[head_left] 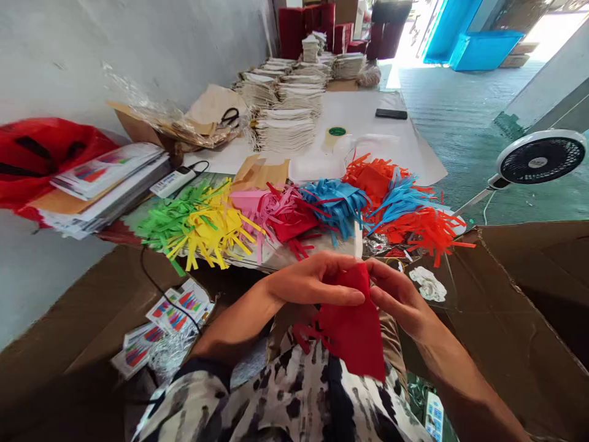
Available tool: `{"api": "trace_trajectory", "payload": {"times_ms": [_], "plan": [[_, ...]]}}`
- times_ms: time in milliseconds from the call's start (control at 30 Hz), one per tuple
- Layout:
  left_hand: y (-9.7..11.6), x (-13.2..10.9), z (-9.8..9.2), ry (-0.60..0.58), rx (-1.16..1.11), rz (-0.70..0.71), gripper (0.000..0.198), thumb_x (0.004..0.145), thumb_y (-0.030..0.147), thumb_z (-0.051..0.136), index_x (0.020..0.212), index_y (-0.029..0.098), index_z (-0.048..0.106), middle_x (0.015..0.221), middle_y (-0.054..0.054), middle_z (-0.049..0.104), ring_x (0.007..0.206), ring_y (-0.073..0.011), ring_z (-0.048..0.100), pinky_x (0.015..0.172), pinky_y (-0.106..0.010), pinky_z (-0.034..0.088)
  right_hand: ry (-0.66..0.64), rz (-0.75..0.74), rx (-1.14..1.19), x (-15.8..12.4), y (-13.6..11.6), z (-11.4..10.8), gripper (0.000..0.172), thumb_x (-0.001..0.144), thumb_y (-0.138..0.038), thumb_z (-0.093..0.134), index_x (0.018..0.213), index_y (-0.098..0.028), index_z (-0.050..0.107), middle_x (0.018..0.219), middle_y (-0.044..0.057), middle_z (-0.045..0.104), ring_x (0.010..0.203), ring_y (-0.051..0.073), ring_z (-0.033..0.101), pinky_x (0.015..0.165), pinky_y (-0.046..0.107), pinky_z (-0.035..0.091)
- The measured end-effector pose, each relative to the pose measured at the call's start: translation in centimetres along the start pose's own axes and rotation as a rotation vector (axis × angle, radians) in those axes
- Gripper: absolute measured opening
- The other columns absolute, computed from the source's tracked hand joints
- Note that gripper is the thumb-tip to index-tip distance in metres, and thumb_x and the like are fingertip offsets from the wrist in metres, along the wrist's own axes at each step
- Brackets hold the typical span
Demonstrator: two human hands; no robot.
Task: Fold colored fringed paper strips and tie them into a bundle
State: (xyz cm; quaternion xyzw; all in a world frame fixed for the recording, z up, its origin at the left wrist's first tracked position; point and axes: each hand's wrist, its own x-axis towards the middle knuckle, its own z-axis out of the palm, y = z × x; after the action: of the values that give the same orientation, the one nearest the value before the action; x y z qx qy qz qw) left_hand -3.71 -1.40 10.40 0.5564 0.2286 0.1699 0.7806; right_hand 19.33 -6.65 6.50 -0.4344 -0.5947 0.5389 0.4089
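Both my hands hold a red piece of cut paper [353,331] close to my lap. My left hand [309,281] pinches its top edge from the left, thumb on top. My right hand [396,293] grips the same top edge from the right, fingers curled. The paper hangs down to a point, with fringed strips at its lower left. Just beyond my hands lie piles of fringed paper: green [168,222], yellow [211,228], pink [252,205], red [289,218], blue [338,202] and orange [421,226].
Brown cardboard [519,307] surrounds my lap. Printed packets [177,307] lie at lower left. Stacks of white bundles [283,126], scissors [229,115], a tape roll [335,134] and a phone [391,113] rest on the white table. A red bag [41,150] sits left; a fan [538,158] stands right.
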Motion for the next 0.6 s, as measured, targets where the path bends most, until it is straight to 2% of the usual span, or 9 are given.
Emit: {"api": "trace_trajectory", "payload": {"times_ms": [100, 167, 267, 333, 400, 433, 467, 500, 600], "plan": [[0.6, 0.1, -1.5, 0.018, 0.061, -0.105, 0.043, 0.081, 0.047, 0.088, 0.098, 0.017, 0.062, 0.08, 0.0, 0.069, 0.064, -0.01, 0.063, 0.056, -0.019, 0.049, 0.026, 0.194, 0.288, 0.6, 0.8, -0.3, 0.043, 0.077, -0.059, 0.086, 0.086, -0.023, 0.064, 0.075, -0.001, 0.063, 0.064, 0.015, 0.059, 0.058, 0.026, 0.05], [1.0, -0.1, -3.0, 0.072, 0.139, -0.149, 0.045, 0.08, 0.047, 0.088, 0.101, 0.019, 0.059, 0.08, 0.001, 0.072, 0.063, -0.0113, 0.065, 0.056, -0.021, 0.05, 0.082, 0.26, 0.307, 1.2, 0.7, -1.1, 0.046, 0.073, -0.056, 0.09, 0.083, -0.023, 0.06, 0.072, -0.003, 0.059, 0.059, 0.013, 0.054, 0.052, 0.024, 0.044], [1.2, -0.3, -5.7, 0.256, 0.448, -0.136, 0.04, 0.087, 0.047, 0.081, 0.108, 0.02, 0.06, 0.074, 0.002, 0.071, 0.06, -0.0131, 0.065, 0.055, -0.022, 0.047, 0.135, 0.272, 0.121, 2.9, 0.7, -2.5, 0.046, 0.075, -0.055, 0.089, 0.084, -0.024, 0.058, 0.067, -0.006, 0.053, 0.051, 0.01, 0.044, 0.046, 0.023, 0.035], [0.8, -0.5, -7.2, 0.467, 0.81, -0.121, 0.036, 0.091, 0.045, 0.078, 0.113, 0.02, 0.063, 0.077, 0.0, 0.073, 0.066, -0.0167, 0.069, 0.06, -0.026, 0.05, 0.159, 0.219, -0.085, 4.3, 1.2, -3.4, 0.047, 0.076, -0.057, 0.086, 0.078, -0.024, 0.053, 0.062, -0.007, 0.047, 0.05, 0.009, 0.037, 0.046, 0.024, 0.03], [-0.1, -0.4, -7.9, 0.697, 1.186, -0.067, 0.038, 0.092, 0.042, 0.077, 0.119, 0.018, 0.066, 0.097, -0.007, 0.078, 0.088, -0.0243, 0.075, 0.078, -0.036, 0.057, 0.175, 0.147, -0.321, 5.7, 2.4, -4.1, 0.049, 0.08, -0.057, 0.08, 0.071, -0.024, 0.047, 0.061, -0.007, 0.045, 0.053, 0.01, 0.036, 0.05, 0.026, 0.029], [-0.8, -0.3, -7.8, 0.763, 1.325, 0.002, 0.042, 0.092, 0.042, 0.078, 0.123, 0.017, 0.066, 0.112, -0.011, 0.078, 0.103, -0.0282, 0.075, 0.09, -0.042, 0.058, 0.179, 0.117, -0.445, 6.2, 3.0, -4.3, 0.046, 0.083, -0.055, 0.077, 0.069, -0.024, 0.046, 0.061, -0.006, 0.046, 0.055, 0.011, 0.037, 0.053, 0.027, 0.03], [-1.6, -0.1, -7.4, 0.771, 1.415, 0.093, 0.047, 0.092, 0.044, 0.078, 0.129, 0.017, 0.066, 0.126, -0.015, 0.075, 0.118, -0.0309, 0.071, 0.102, -0.047, 0.056, 0.18, 0.1, -0.566, 6.5, 3.7, -4.4, 0.041, 0.085, -0.051, 0.074, 0.07, -0.024, 0.047, 0.061, -0.005, 0.049, 0.057, 0.012, 0.039, 0.055, 0.027, 0.031], [-2.6, 0.2, -6.8, 0.725, 1.462, 0.198, 0.054, 0.092, 0.048, 0.077, 0.134, 0.017, 0.064, 0.138, -0.016, 0.07, 0.13, -0.0322, 0.066, 0.113, -0.051, 0.051, 0.174, 0.099, -0.682, 6.8, 4.2, -4.5, 0.033, 0.087, -0.046, 0.07, 0.073, -0.023, 0.051, 0.062, -0.003, 0.052, 0.057, 0.013, 0.041, 0.058, 0.028, 0.031], [-6.2, 1.5, -4.1, 0.436, 1.486, 0.402, 0.081, 0.092, 0.066, 0.07, 0.152, 0.015, 0.052, 0.154, -0.018, 0.06, 0.148, -0.0323, 0.053, 0.13, -0.056, 0.036, 0.168, 0.145, -0.989, 6.5, 5.0, -4.2, 0.014, 0.089, -0.035, 0.066, 0.091, -0.022, 0.062, 0.07, 0.001, 0.064, 0.061, 0.018, 0.054, 0.062, 0.031, 0.035]]}}
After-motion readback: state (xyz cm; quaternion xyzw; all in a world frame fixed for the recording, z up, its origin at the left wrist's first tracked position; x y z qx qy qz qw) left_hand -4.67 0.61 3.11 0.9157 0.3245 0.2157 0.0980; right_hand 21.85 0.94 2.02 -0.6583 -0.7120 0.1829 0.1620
